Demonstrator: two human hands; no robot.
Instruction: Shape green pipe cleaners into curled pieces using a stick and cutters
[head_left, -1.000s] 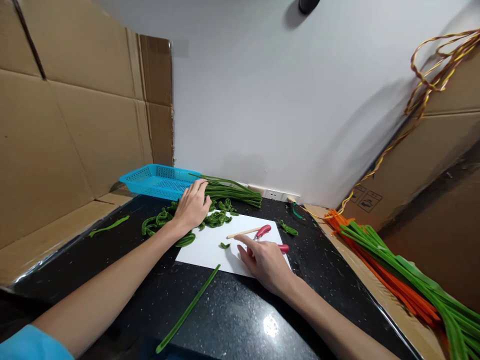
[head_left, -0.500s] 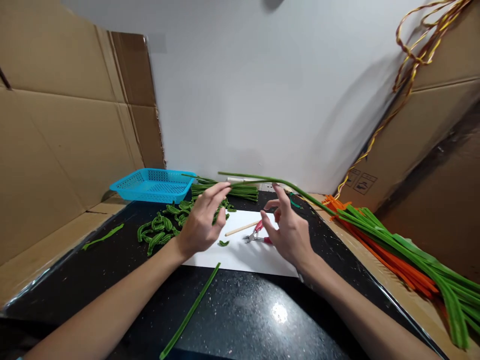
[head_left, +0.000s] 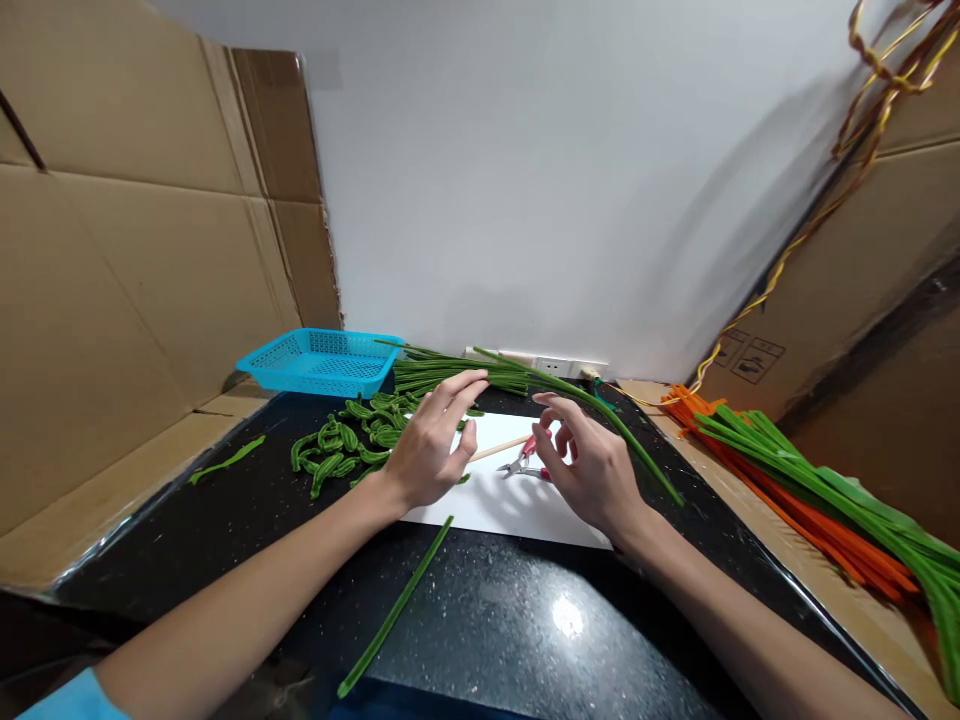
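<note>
My left hand (head_left: 433, 440) hovers over the left part of a white sheet (head_left: 517, 515), thumb apart from the fingers, nothing visible in its grasp. Over the sheet's right side is my right hand (head_left: 589, 455), open with fingers loosely curved. Just beyond its fingertips a long green chenille stem (head_left: 637, 445) slants across; whether a finger touches it, I cannot tell. Red-handled cutting pliers (head_left: 517, 466) and a wooden stick (head_left: 499, 449) lie between the hands, partly covered by the right one. Nearer me is a shorter green chenille strip (head_left: 397, 605).
Folded green chenille pieces (head_left: 330, 458) are heaped left of the sheet. Behind them are a blue basket (head_left: 322, 378) and a bundle of green stems (head_left: 442, 372). Green strips (head_left: 817, 490) and orange strips (head_left: 795, 525) lie at right. A flat green scrap (head_left: 229, 460) is far left.
The long green stem's right end has come away from the green and orange strips and dropped nearer the right hand. The view has shifted slightly; both hands stay open.
</note>
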